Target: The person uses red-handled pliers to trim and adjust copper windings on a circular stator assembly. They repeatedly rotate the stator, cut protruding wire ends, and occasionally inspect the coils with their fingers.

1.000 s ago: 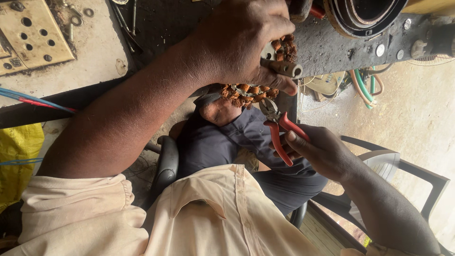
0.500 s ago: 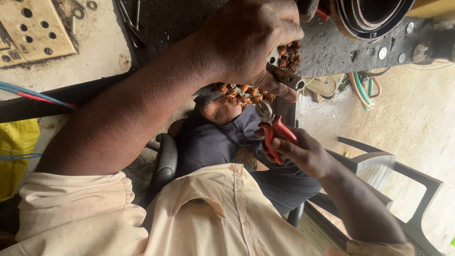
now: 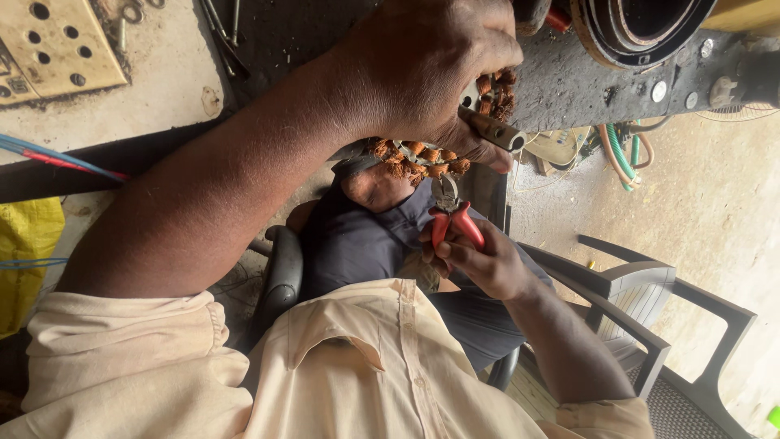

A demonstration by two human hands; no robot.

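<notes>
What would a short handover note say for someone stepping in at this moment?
Left hand: clamped around a bundle of copper wire coils with a metal part sticking out, held above the lap beside the dark workbench.
Right hand: grips red-handled pliers, whose nose reaches up into the coils' underside.
Done: cannot tell how much wire is already worked.
Left: the pliers are at the wire; whether they have bitten is hidden.
Nearby: grey plastic chair, hoses on the floor.
</notes>
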